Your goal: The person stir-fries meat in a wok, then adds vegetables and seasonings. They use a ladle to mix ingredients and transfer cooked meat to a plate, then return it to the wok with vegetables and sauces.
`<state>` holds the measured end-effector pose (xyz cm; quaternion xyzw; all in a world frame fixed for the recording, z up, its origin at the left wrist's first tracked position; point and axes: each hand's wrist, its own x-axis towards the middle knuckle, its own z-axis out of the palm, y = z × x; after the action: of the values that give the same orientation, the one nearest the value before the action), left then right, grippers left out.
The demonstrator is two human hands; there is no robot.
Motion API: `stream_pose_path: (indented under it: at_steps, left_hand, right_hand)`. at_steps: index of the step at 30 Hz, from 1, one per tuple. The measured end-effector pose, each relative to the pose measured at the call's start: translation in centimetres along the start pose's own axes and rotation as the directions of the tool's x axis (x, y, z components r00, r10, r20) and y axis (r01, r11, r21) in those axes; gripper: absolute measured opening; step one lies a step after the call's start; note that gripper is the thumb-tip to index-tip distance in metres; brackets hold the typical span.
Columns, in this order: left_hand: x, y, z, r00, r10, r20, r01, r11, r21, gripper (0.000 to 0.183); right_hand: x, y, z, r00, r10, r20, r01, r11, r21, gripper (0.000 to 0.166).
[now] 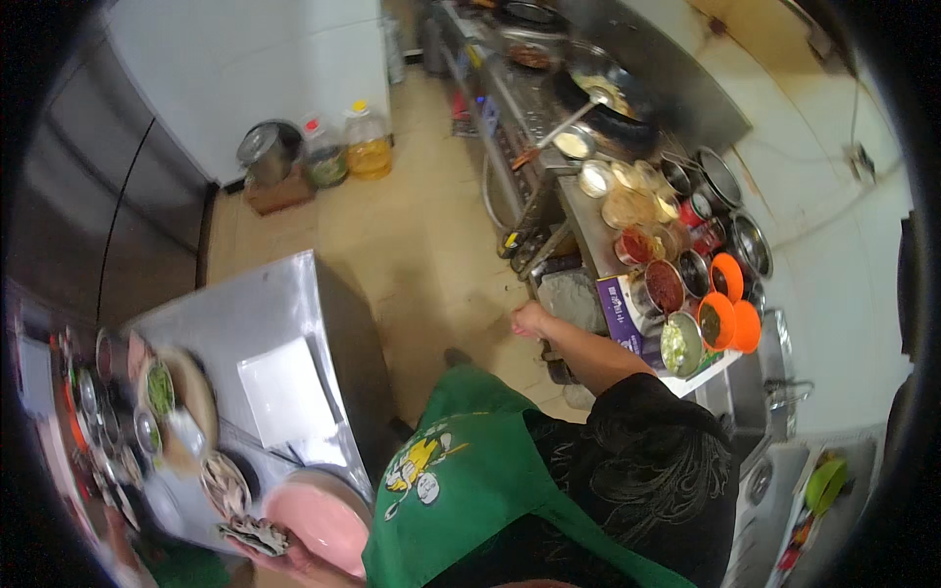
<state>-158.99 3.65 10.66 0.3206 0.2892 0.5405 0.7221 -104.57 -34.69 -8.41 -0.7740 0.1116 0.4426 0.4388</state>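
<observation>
At the lower left, my left hand [290,560] holds a grey, ruffled bundle [256,535], which looks like a crumpled cloth. That hand is beside a large pink basin [320,514] on the steel table [242,316]. A bowl of pale sliced food [224,481] lies just beyond the bundle. My right hand [531,321] hangs over the floor near the stove counter, its fingers curled with nothing visible in them. To its right are a purple box [620,314], a pot of dark red sauce [662,288] and a bowl of chopped greens [680,345].
A wok [610,110] with a ladle [555,132] across it sits on the stove. Orange containers [717,320] line the counter. Oil jugs [367,147] stand on the floor. A round cutting board [202,397] bears bowls. Another person's hand [119,540] shows lower left.
</observation>
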Motion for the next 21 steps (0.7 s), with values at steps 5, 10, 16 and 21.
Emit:
stream_pose_path:
  at_steps: [5,10,16,21]
  left_hand:
    - [8.2,-12.7,19.2,0.54,-0.248,0.804,0.751,0.574,-0.328,0.043]
    - [10.9,-24.5,33.3,0.359,-0.428,0.83,0.855,0.506,-0.109,0.049]
    - [18.1,-38.4,46.4,0.444,-0.718,0.536,0.631,0.675,0.382,0.047]
    - [24.6,-46.1,53.0,0.48,-0.807,0.344,0.577,0.586,0.57,0.042]
  right_hand:
    - [4.2,-2.0,-4.1,0.994,-0.023,-0.111,0.052,0.963,0.266,0.022]
    - [11.1,-9.8,-10.4,0.988,-0.042,-0.147,0.121,0.803,0.584,0.034]
    - [22.3,-21.5,-15.8,0.907,-0.072,-0.415,0.409,0.388,0.826,0.027]
    - [20.4,-32.9,-18.4,0.667,-0.049,-0.743,0.666,0.486,0.566,0.012]
